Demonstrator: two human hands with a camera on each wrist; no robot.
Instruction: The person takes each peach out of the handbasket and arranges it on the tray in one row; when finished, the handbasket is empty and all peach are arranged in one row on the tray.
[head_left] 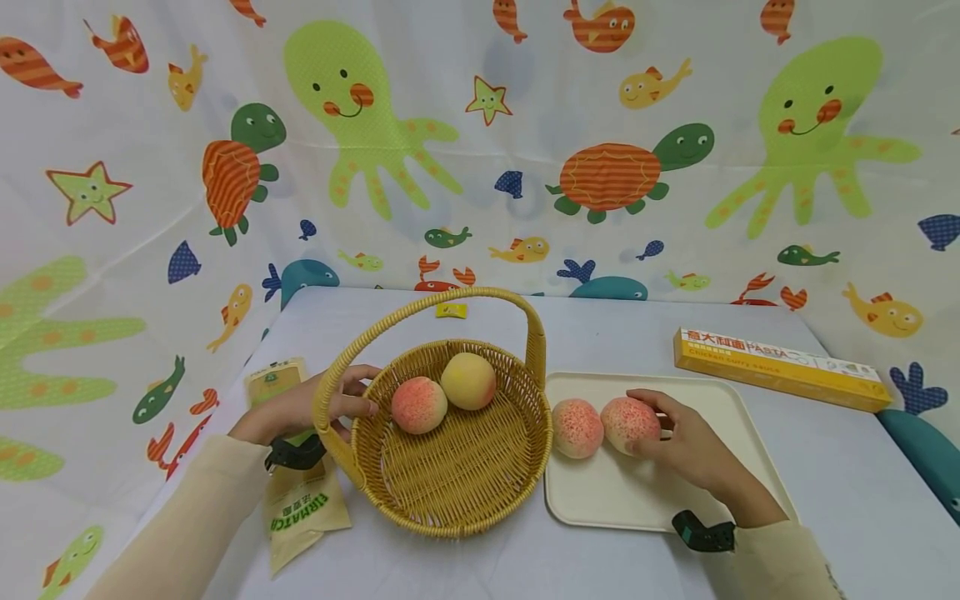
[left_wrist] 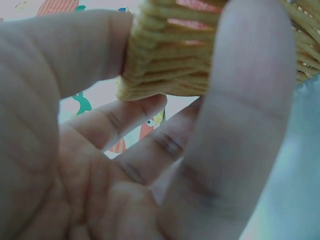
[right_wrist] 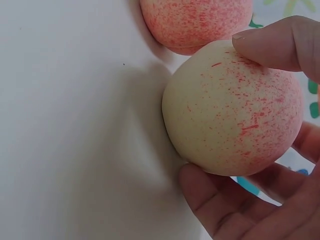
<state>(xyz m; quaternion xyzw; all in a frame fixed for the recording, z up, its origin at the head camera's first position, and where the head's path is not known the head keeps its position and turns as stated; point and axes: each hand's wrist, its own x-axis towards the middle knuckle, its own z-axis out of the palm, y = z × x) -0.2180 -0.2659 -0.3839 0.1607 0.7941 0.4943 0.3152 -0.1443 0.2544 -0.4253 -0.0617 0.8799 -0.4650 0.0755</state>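
Upon the white tabletop (head_left: 630,333), your left hand (head_left: 302,407) pinches the round, yellow woven basket (head_left: 457,475) at its rim, likely steadying it. Your part-open right hand (head_left: 688,442) grips the round, pink-speckled peach (head_left: 627,423) over the rectangular cream tray (head_left: 607,500), thumb opposing fingers, presumably for security.

Left of the pasta box (head_left: 780,369) we see a yellow packet (head_left: 451,311), farther left a FIRMATCH bag (head_left: 306,500); behind the box, printed cloth (head_left: 517,100).
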